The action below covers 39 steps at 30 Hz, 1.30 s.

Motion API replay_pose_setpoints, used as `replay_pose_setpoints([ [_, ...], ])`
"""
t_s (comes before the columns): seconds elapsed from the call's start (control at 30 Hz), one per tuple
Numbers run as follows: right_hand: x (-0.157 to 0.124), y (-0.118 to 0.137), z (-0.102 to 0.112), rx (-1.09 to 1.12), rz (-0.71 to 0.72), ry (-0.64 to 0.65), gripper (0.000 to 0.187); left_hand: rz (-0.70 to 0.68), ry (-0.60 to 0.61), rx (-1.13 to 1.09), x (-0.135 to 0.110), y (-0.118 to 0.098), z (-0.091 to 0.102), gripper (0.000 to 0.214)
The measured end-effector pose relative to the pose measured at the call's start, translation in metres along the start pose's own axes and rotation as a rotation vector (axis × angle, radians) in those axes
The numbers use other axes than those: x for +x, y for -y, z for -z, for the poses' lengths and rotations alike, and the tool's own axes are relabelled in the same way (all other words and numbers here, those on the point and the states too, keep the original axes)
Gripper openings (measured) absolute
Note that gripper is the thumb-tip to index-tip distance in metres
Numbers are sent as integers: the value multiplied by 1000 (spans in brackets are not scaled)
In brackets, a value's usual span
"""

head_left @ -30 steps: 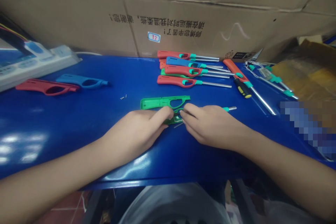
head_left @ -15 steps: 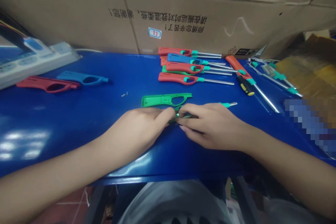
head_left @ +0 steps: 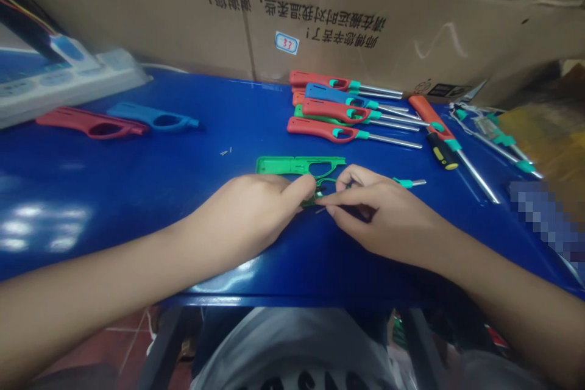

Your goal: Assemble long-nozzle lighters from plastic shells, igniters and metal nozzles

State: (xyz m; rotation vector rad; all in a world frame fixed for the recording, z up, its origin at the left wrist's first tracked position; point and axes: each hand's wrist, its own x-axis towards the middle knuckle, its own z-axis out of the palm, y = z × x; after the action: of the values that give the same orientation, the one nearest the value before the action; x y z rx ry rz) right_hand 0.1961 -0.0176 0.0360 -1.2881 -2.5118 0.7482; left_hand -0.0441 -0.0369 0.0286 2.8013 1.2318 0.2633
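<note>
My left hand is closed around the handle end of a green lighter half, pressing it near the blue table top. Small inner parts show in this half by my thumb tip, too small to name. My right hand has its fingers bent at the same spot, index fingertip against those parts and thumb just below. A thin grey sliver shows by the thumb; whether it is gripped I cannot make out. Behind my hands lies an empty green lighter shell half. A metal lighter tube with a teal collar sticks out beyond my right hand.
Several assembled lighters lie at the back before a cardboard box. Right of them are an orange-red lighter and a black-yellow screwdriver. Red and blue shells, tiny screws and a power strip are left.
The view has tilted and shifted, so everything sits slightly right and higher. My right fingers have spread a little and moved slightly away from the left thumb, uncovering more inner parts.
</note>
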Motion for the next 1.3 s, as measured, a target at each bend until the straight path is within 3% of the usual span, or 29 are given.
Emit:
replay_pose_setpoints([
  [0.1,1,-2,-2,30,24,-25,26,-11,-14,17,0,0,0,11],
  [0.27,1,-2,-3,-140,227,-39,24,-36,-26,34,-1,0,-1,11],
  [0.47,4,2,-5,41,43,-46,22,-15,-25,-3,-1,-1,-1,13],
  [0.67,3,-6,-1,148,208,-164,19,17,-30,-21,1,-2,2,13],
  [0.8,3,-11,5,-1,266,-133,19,6,-26,-21,0,-1,1,14],
  [1.0,2,-11,4,-146,279,-117,18,-103,-88,-93,0,1,-2,24],
  [1.3,5,-15,4,-68,262,-113,12,-144,-112,-49,-2,1,-4,33],
])
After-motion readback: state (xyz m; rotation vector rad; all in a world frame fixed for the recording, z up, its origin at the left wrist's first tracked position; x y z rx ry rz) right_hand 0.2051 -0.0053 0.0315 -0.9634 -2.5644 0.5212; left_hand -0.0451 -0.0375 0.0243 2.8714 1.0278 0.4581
